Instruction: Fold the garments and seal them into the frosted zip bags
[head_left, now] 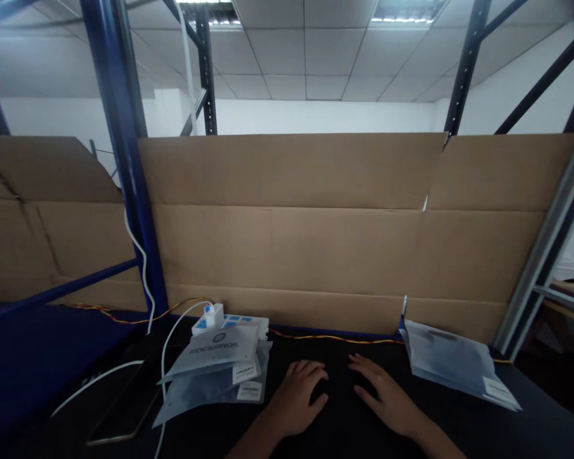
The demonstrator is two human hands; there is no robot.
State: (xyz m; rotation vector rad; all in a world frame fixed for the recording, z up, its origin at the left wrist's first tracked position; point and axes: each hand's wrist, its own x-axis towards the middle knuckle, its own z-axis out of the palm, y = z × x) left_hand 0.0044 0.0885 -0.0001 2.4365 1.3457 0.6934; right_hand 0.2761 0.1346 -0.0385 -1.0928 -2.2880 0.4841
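My left hand rests on the black tabletop with its fingers slightly curved and the thumb apart. Nothing shows in it. Opposite lies my right hand, also holding nothing, its fingers stretched forward and thumb spread. A gap of bare black surface separates the two hands. Nearest to my left hand is a stack of frosted plastic bags, printed "ROCKBROS" on top and bearing white labels. Farther off on the right side lies another frosted bag with a white label.
Behind the bags sits a white power strip with a charger and a white cable. A dark phone-like slab lies at left. A cardboard wall closes the back, between a blue post and a metal post.
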